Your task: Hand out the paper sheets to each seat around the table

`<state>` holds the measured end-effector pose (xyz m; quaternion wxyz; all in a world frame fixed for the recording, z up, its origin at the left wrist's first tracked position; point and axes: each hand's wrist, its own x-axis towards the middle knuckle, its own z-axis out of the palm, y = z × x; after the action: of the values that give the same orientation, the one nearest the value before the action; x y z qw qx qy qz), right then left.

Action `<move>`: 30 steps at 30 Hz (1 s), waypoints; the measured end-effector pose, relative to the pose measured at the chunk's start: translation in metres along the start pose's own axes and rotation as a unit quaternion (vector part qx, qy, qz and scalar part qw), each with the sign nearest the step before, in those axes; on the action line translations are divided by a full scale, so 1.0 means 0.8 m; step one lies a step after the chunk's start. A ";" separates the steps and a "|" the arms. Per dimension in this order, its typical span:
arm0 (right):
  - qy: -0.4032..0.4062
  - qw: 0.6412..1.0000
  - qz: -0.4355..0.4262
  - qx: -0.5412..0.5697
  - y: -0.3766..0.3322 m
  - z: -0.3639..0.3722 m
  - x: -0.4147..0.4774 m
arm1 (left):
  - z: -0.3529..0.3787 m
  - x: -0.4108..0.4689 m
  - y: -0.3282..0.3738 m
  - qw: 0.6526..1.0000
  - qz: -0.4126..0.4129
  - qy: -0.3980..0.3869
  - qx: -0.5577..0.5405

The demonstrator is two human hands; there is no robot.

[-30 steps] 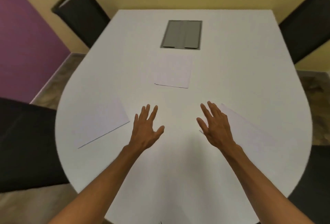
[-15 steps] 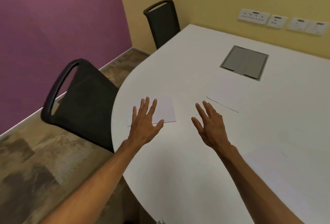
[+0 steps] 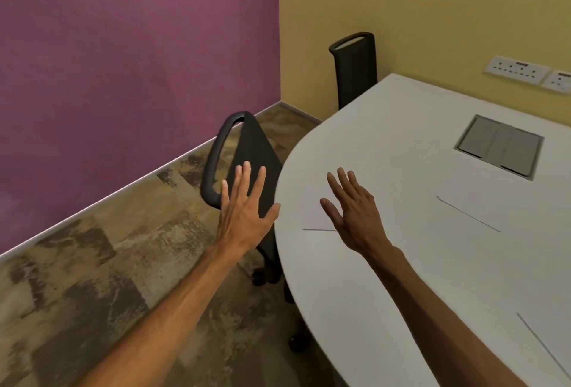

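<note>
White tabletop point(image 3: 386, 278) filled the near right, with the corner of one paper sheet point(image 3: 553, 343) lying at the lower right edge of view. Both hands were empty with fingers spread: the left hand point(image 3: 244, 210) hung off the table's edge in front of the near chair point(image 3: 247, 152), and the right hand point(image 3: 355, 210) hovered over the table, covering part of a second sheet point(image 3: 315, 213) that lay flat by the seat at that chair. A third sheet point(image 3: 482, 201) lay toward the middle, near the grey floor box point(image 3: 500, 148). Beyond stood the far chair point(image 3: 355, 68), and no paper showed at its place. Judging from this, that middle sheet probably belonged there; sliding it flat under an open palm, then squaring it to the table edge, would keep it from curling or skidding off.
</note>
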<state>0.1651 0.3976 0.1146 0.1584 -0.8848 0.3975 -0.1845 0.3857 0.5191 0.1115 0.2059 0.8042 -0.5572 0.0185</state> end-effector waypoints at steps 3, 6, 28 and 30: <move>0.001 1.000 -0.026 -0.009 -0.061 0.030 0.024 | -0.037 -0.005 -0.051 1.000 -0.004 0.022 0.001; -0.004 0.998 -0.056 -0.012 -0.120 0.055 0.050 | -0.072 -0.015 -0.100 0.999 -0.028 0.039 -0.009; 0.008 0.993 -0.112 -0.026 -0.360 0.230 0.378 | -0.135 0.189 -0.462 0.992 -0.062 0.008 0.107; 0.000 0.995 -0.098 -0.037 -0.370 0.242 0.413 | -0.136 0.224 -0.490 0.993 -0.050 -0.009 0.105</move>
<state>0.6467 0.3593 0.1366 0.1069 -0.9246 0.3155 -0.1848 0.8293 0.5136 0.1359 0.1161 0.8486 -0.5126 0.0596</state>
